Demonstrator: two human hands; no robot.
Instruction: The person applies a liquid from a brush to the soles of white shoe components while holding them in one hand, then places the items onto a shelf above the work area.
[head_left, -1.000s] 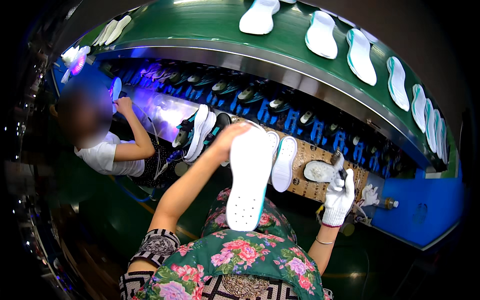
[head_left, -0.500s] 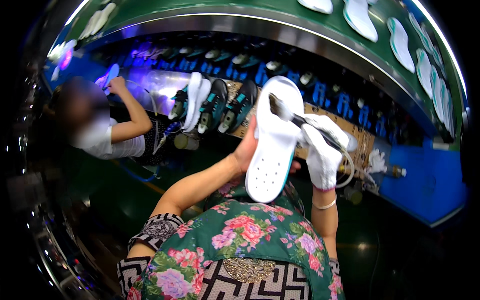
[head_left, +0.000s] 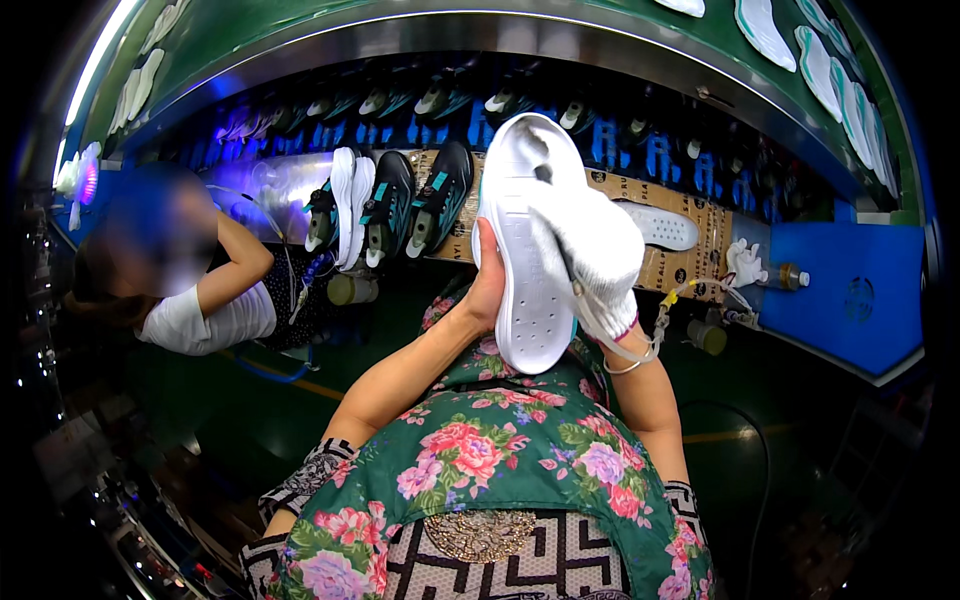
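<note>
Gripping white sole (head_left: 520, 285) by its edge with bare left hand (head_left: 487, 285), holding brush (head_left: 542, 171) with gloved right hand (head_left: 598, 240). Probably light, springy — best held along side walls.

Black shoes (head_left: 440, 198) crowding cardboard (head_left: 714, 222) at its left edge, white sole (head_left: 520, 265) and right hand (head_left: 600, 245) barring the middle, perforated sole (head_left: 666, 228) near the right edge, hand room in front, blue racks (head_left: 609, 145) apparently lining the dim far edge.

The right grip (head_left: 597, 243) covers part of the white sole (head_left: 524, 300).
</note>
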